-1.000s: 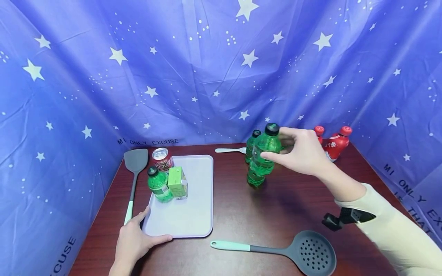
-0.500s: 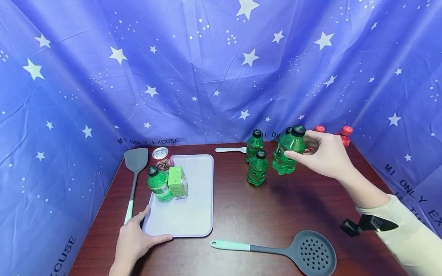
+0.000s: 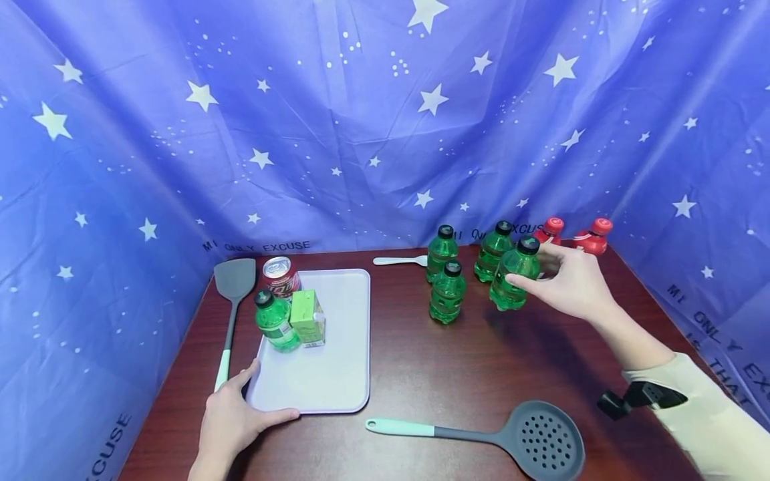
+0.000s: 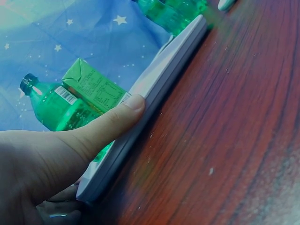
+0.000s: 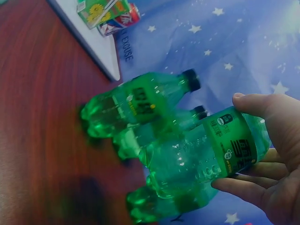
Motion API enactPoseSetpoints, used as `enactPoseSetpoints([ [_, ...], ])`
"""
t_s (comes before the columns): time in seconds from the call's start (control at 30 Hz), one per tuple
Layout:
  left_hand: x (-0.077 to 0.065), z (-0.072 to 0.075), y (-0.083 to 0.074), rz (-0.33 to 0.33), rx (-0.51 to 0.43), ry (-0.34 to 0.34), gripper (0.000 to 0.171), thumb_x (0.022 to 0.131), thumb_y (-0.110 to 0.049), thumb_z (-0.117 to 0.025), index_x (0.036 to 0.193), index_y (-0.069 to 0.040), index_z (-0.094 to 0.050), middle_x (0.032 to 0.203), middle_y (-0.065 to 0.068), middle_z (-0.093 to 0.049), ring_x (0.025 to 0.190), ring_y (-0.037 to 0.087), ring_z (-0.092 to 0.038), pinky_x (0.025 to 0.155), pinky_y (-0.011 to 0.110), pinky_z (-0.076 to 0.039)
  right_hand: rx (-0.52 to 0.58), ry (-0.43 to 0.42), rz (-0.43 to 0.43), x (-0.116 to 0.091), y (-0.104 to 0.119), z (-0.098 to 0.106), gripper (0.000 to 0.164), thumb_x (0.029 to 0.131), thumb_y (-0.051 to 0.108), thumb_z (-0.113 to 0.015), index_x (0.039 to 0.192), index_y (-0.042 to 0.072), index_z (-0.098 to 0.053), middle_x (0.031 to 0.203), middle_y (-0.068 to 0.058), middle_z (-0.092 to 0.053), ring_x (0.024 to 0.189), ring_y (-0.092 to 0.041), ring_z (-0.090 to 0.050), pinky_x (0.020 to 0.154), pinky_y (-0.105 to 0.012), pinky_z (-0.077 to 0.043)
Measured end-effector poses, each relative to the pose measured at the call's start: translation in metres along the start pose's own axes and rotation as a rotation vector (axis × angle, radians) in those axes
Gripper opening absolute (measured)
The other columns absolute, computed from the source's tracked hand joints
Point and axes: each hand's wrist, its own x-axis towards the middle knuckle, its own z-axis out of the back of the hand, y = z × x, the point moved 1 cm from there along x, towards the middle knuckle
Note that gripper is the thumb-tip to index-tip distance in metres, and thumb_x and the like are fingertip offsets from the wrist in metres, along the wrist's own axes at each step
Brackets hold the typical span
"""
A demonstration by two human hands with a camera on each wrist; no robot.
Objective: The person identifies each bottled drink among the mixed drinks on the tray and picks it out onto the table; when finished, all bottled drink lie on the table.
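My right hand (image 3: 571, 284) grips a green soda bottle (image 3: 512, 277) with a black cap. In the right wrist view, thumb and fingers go round the label of that soda bottle (image 5: 206, 154), which hangs tilted above the table. Three more green soda bottles stand close by: a front one (image 3: 447, 297), one behind it (image 3: 442, 254) and one at the back (image 3: 493, 252). My left hand (image 3: 231, 421) holds the near left corner of a white tray (image 3: 337, 374), thumb on its rim. On the tray are a green soda bottle (image 3: 277, 324), a green drink carton (image 3: 308, 321) and a red can (image 3: 281, 277).
Two red bottles, one on the left (image 3: 550, 230) and one on the right (image 3: 594, 237), stand behind my right hand. A skimmer (image 3: 499, 437) lies at the front, a grey spatula (image 3: 233, 284) left of the tray, a white fork (image 3: 400, 260) at the back. A starry curtain (image 3: 385, 120) surrounds the table.
My right hand has carried its green soda bottle to the right, away from the two standing bottles, and slightly lower. The left hand has stayed at the tray corner.
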Motion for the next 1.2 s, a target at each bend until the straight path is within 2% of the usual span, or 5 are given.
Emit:
enactPoseSetpoints([
  [0.3, 0.003, -0.001, 0.001, 0.019, -0.005, 0.015, 0.142, 0.049, -0.082, -0.093, 0.155, 0.002, -0.05, 0.149, 0.036, -0.057, 0.136, 0.056, -0.055, 0.109, 0.067, -0.049, 0.011, 0.056, -0.057, -0.004, -0.023, -0.016, 0.053, 0.08, 0.042, -0.093, 0.113, 0.004, -0.076, 0.097, -0.02, -0.082, 0.088, -0.037, -0.08, 0.067, -0.023, -0.056],
  [0.6, 0.002, 0.0, 0.0, 0.018, 0.001, 0.024, 0.141, 0.05, -0.082, -0.092, 0.155, 0.003, -0.05, 0.148, 0.037, -0.056, 0.136, 0.056, -0.056, 0.109, 0.067, -0.049, 0.004, 0.067, -0.074, -0.009, -0.038, -0.032, 0.062, 0.081, 0.042, -0.093, 0.118, -0.003, -0.073, 0.101, -0.027, -0.08, 0.091, -0.044, -0.079, 0.077, -0.057, -0.063],
  [0.8, 0.001, 0.001, -0.002, 0.025, 0.005, 0.029, 0.14, 0.051, -0.082, -0.092, 0.155, 0.003, -0.05, 0.148, 0.038, -0.056, 0.136, 0.056, -0.056, 0.11, 0.067, -0.049, 0.009, 0.053, -0.062, -0.009, -0.039, -0.038, 0.059, 0.079, 0.038, -0.095, 0.113, -0.004, -0.073, 0.097, -0.026, -0.08, 0.088, -0.043, -0.079, 0.077, -0.058, -0.062],
  [1.03, 0.001, 0.002, -0.002, 0.004, 0.003, 0.019, 0.14, 0.051, -0.081, -0.093, 0.155, 0.002, -0.05, 0.148, 0.037, -0.056, 0.135, 0.056, -0.056, 0.109, 0.068, -0.049, 0.018, 0.054, -0.041, -0.008, -0.04, -0.046, 0.053, 0.078, 0.034, -0.095, 0.109, -0.003, -0.072, 0.095, -0.026, -0.08, 0.088, -0.043, -0.079, 0.088, -0.055, -0.057],
  [1.2, 0.001, 0.002, -0.001, 0.0, 0.0, 0.016, 0.141, 0.05, -0.081, -0.093, 0.155, 0.002, -0.05, 0.149, 0.037, -0.056, 0.136, 0.057, -0.055, 0.109, 0.068, -0.049, 0.031, 0.059, -0.036, -0.008, -0.041, -0.049, 0.048, 0.079, 0.034, -0.095, 0.105, 0.0, -0.072, 0.095, -0.023, -0.08, 0.088, -0.041, -0.08, 0.076, -0.056, -0.064],
])
